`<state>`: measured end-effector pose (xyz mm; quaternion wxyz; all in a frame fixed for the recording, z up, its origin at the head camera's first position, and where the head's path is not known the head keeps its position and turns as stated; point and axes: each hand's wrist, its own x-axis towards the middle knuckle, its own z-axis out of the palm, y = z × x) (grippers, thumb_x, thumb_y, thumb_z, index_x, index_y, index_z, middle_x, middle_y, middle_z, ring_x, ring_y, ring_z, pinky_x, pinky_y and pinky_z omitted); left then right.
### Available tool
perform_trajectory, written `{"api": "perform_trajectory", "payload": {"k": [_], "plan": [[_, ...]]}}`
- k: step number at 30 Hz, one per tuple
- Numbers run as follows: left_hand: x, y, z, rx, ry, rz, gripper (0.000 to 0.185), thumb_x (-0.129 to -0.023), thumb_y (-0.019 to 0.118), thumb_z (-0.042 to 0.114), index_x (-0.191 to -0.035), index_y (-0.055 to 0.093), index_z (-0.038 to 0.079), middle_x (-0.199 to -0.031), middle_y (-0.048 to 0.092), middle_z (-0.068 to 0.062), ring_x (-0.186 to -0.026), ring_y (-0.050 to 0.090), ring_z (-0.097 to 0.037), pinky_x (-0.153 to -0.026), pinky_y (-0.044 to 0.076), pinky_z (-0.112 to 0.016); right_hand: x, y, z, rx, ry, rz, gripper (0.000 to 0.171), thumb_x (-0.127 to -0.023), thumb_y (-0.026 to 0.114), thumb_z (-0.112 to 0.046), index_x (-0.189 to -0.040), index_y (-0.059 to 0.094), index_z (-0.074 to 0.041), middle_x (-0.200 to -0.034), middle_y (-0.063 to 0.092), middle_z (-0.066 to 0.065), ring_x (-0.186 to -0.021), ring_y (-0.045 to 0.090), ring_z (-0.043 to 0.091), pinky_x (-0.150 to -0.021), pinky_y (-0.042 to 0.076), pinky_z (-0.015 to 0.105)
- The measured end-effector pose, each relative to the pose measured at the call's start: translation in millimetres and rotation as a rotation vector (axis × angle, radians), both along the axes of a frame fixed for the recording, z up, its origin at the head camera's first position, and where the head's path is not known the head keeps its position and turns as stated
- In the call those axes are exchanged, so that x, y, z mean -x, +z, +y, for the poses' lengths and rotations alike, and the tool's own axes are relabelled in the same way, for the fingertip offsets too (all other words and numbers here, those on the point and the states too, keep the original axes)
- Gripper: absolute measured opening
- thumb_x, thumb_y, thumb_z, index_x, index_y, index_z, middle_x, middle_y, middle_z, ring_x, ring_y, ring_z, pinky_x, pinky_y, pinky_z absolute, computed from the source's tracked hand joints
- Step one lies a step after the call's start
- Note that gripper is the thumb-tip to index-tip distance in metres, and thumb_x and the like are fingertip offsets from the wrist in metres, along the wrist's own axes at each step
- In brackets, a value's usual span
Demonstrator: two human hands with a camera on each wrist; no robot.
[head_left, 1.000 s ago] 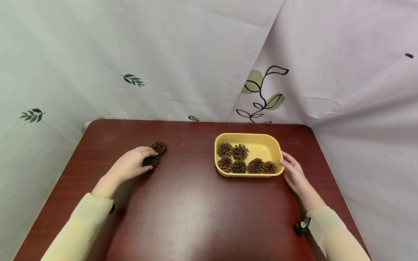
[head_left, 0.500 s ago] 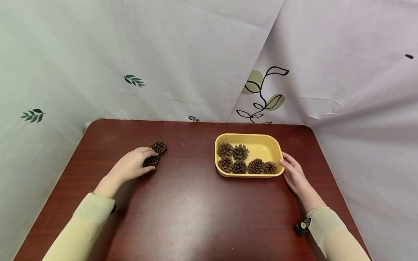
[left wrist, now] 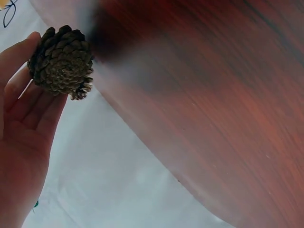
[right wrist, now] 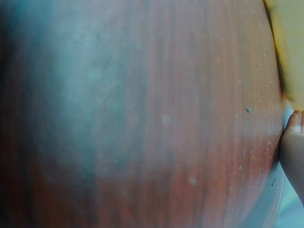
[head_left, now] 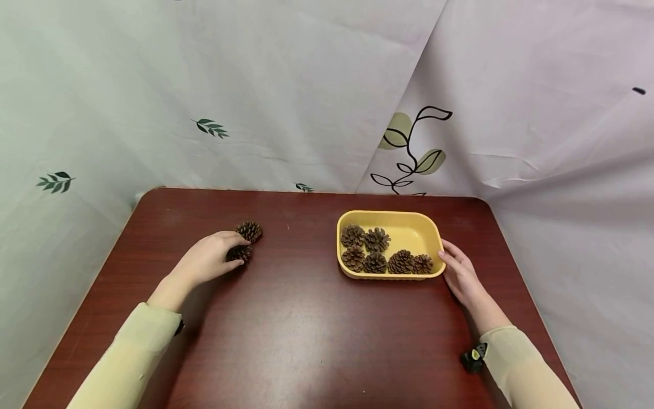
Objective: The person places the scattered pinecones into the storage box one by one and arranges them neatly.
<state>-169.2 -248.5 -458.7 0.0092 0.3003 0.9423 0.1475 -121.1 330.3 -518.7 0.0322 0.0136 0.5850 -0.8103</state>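
Note:
My left hand (head_left: 222, 257) lies on the left half of the dark red table (head_left: 296, 329), its thumb and fingers curled round a brown pine cone (head_left: 242, 253). The left wrist view shows the pine cone (left wrist: 61, 61) held at the fingertips (left wrist: 28, 102). Just beyond it, a second pine cone (head_left: 249, 231) lies loose on the table. At the right stands a yellow tray (head_left: 415, 230) holding several pine cones (head_left: 375, 250). My right hand (head_left: 452, 264) rests with straight fingers against the tray's right end. The right wrist view shows a fingertip (right wrist: 293, 142) beside the tray's yellow edge (right wrist: 289, 47).
Pale cloth printed with leaves (head_left: 306, 102) hangs behind and on both sides of the table. The table's rear corners are rounded. Bare tabletop lies between the two hands and toward the near edge. A small black device (head_left: 472, 359) sits at my right wrist.
My left hand has closed slightly more round the near pine cone. The right hand and the tray have stayed where they were.

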Motion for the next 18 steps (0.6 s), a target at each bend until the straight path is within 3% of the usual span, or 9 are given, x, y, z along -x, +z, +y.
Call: {"api": "perform_trajectory", "payload": {"k": [18], "plan": [[7.2, 2.6, 49.0, -0.152, -0.083, 0.093, 0.04, -0.086, 0.087, 0.013, -0.124, 0.074, 0.004, -0.12, 0.076, -0.011, -0.115, 0.072, -0.031, -0.1, 0.061, -0.051, -1.3, 1.0, -0.1, -0.005, 0.006, 0.0, 0.034, -0.111, 0.044, 0.0, -0.129, 0.066, -0.02, -0.123, 0.073, -0.008, -0.112, 0.068, 0.002, -0.095, 0.054, 0.015]]}}
